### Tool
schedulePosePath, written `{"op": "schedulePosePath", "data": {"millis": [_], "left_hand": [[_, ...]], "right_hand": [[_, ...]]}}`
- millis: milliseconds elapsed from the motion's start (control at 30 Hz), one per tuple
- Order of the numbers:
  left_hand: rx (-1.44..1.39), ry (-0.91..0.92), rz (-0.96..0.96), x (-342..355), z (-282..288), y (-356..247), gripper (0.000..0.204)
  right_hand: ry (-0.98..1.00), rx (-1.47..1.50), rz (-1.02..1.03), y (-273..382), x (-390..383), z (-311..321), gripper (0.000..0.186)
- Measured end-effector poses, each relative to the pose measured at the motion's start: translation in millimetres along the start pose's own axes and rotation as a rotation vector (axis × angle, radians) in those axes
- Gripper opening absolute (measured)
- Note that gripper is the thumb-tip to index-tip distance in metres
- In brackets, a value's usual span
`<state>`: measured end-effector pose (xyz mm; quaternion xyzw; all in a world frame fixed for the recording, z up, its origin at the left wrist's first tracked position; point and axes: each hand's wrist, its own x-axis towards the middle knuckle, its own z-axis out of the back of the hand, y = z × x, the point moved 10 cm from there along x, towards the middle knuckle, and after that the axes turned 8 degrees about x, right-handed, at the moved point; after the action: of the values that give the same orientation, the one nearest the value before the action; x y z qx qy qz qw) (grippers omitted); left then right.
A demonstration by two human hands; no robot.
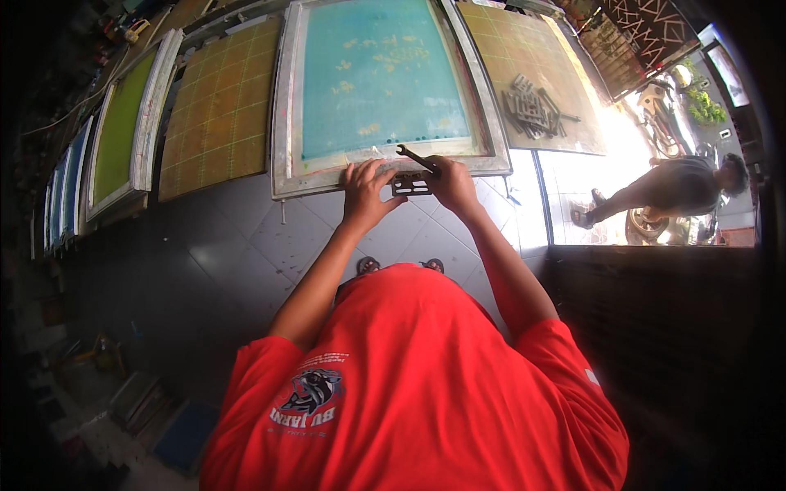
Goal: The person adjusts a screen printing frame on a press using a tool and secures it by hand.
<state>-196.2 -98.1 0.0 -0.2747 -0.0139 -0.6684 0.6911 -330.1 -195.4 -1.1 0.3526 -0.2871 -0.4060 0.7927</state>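
Note:
A screen-printing frame (pixel 282 123) with turquoise mesh and a metal rim lies flat in front of me. My left hand (pixel 366 190) presses on its near edge beside a dark metal bracket (pixel 411 185) clamped there. My right hand (pixel 453 185) grips a dark open-ended wrench (pixel 413 156) whose jaw points up-left over the frame's near rail, right above the bracket. Both forearms reach forward from my red shirt.
Yellow gridded boards (pixel 221 106) flank the frame. A pile of dark metal brackets (pixel 532 106) lies on the right board. More framed screens (pixel 123 131) lean at the left. Another person (pixel 679 188) crouches outside at the right. Grey tiled floor (pixel 246 245) lies below.

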Motion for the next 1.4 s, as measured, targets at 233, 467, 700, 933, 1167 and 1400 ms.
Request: {"op": "schedulePosePath", "data": {"millis": [233,467,700,933,1167,1400], "left_hand": [[-0.007,-0.001,0.007,3,2,-4,0.054],[0.012,0.011,-0.019,9,-8,-15,0.054],[-0.061,0.015,-0.095,25,-16,-33,0.052],[-0.095,0.003,-0.149,40,-33,-63,0.051],[-0.081,0.086,-0.157,61,-72,-95,0.056],[-0.091,0.031,-0.215,80,-83,-138,0.053]], "right_hand": [[0.036,-0.021,-0.140,0,-16,-1,0.023],[-0.124,-0.023,-0.189,-16,-23,14,0.022],[-0.315,0.027,-0.386,-63,-64,68,0.026],[-0.379,0.177,-0.440,-66,-84,62,0.029],[-0.543,0.077,-0.394,-90,-89,98,0.025],[-0.669,0.109,-0.384,-111,-106,144,0.020]]}}
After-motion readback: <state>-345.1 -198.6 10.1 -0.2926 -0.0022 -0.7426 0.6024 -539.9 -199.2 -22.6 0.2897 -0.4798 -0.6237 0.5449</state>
